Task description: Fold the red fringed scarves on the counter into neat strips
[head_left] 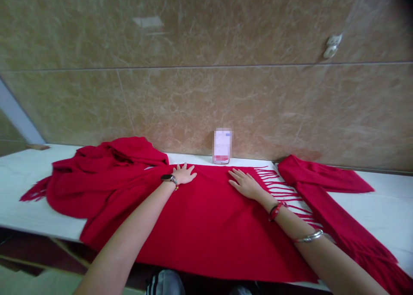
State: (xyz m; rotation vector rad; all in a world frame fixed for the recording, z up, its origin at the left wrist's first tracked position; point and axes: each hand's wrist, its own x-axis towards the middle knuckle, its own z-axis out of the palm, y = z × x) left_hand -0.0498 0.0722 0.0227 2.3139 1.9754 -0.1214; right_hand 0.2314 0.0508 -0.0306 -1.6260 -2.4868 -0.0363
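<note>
A red fringed scarf [206, 217] lies spread over the white tabletop, its near edge hanging over the front. My left hand [184, 174] rests flat on the cloth near its back edge, fingers spread. On the same cloth, further right and close to the fringe [280, 187], my right hand [243, 183] lies palm down with fingers stretched out. To the left the red fabric bunches into a loose heap [106, 170]. A second red scarf [335, 213] lies folded at an angle on the right, beside the fringe.
A phone [222, 146] with a blurred screen leans upright against the brown marble-tiled wall [200, 101]. The white table [19, 166] runs along that wall. A small white fixture [332, 46] is on the wall at upper right. Below the table's front edge are shelf-like parts.
</note>
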